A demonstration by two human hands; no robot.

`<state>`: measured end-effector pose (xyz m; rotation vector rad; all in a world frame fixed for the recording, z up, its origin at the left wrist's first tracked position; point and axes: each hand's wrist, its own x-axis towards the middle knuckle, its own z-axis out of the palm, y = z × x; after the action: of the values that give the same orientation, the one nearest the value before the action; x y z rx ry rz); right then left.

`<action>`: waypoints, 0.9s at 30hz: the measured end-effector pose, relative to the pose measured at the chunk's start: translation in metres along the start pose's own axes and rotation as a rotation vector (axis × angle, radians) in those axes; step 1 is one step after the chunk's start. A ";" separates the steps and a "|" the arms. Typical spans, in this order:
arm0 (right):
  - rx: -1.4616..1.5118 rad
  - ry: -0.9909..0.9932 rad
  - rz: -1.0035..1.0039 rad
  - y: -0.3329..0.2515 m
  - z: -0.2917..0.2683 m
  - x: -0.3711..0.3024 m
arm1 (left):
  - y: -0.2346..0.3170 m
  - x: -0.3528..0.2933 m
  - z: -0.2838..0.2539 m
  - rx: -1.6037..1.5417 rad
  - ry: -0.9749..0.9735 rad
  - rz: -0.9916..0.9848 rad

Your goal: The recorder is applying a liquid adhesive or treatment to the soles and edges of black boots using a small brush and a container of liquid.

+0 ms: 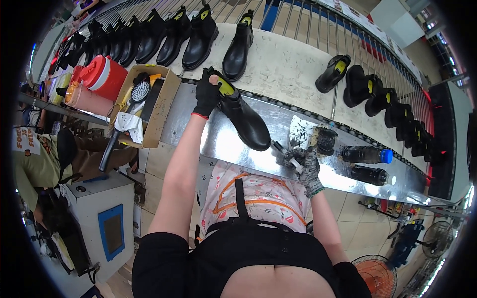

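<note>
"What is held by the left hand (204,97)?"

"A black ankle boot (246,123), lined in yellow-green, is grasped at its open top by the black-gloved hand. The boot is tilted above a shiny metal ledge (211,136), with its toe pointed toward the wearer and to the right. Whether the ledge is touched by it cannot be told."

"And the right hand (311,172)?"

"It is covered by a grey knitted glove and closed around a slim tool (296,164), dark and white, partly hidden by the fingers. The tool is held near the boot's toe, apart from it."

"What is set around them?"

"On the ledge, to the right, a blackened block (325,140) and two dark bottles (361,154) are seen. To the left, a cardboard box (169,102) is filled with tools. Beyond, more black boots (200,42) are lined up on a pale belt (288,62)."
</note>
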<state>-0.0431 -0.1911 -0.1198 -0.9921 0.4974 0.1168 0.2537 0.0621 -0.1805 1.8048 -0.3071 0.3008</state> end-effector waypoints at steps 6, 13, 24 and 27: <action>-0.231 0.252 -0.068 -0.011 -0.004 -0.008 | 0.041 -0.007 -0.007 0.379 0.003 0.099; -0.564 0.320 -0.184 -0.013 -0.011 -0.009 | 0.105 -0.059 -0.026 0.404 0.016 0.098; -0.789 0.230 -0.454 -0.020 0.011 -0.011 | 0.186 -0.147 -0.025 0.399 -0.065 -0.119; -0.850 0.267 -0.462 -0.019 0.018 -0.015 | 0.202 -0.160 -0.025 0.294 -0.198 -0.251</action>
<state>-0.0443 -0.1844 -0.0904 -1.9482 0.4497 -0.2466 0.0308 0.0446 -0.0499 2.1438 -0.1762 -0.0124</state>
